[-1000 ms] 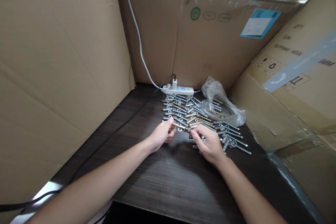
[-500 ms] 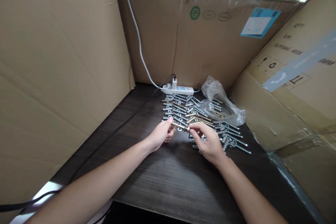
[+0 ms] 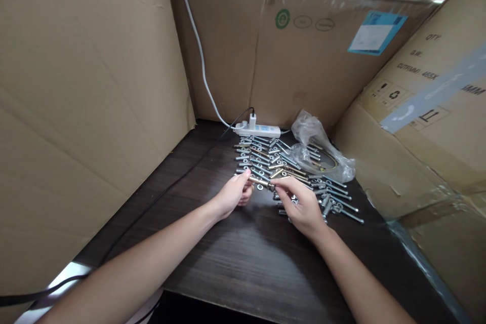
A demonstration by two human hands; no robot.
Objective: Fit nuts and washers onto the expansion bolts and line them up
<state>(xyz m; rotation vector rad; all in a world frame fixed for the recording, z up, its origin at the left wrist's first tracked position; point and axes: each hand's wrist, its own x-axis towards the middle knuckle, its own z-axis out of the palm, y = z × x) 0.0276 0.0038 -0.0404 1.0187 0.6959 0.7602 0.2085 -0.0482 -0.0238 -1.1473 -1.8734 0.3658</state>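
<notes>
Bolt [image 3: 260, 181] could slip, scattering washers [image 3: 257, 187].
Left hand [image 3: 230, 197] pinches one end, right hand [image 3: 304, 207] the other (fingertips only); a loosened pinch would drop it.

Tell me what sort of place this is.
Probably a makeshift workbench in a stockroom or workshop: large cardboard boxes wall in a dark tabletop, with bolts and washers spread across it and a power strip behind.
</notes>
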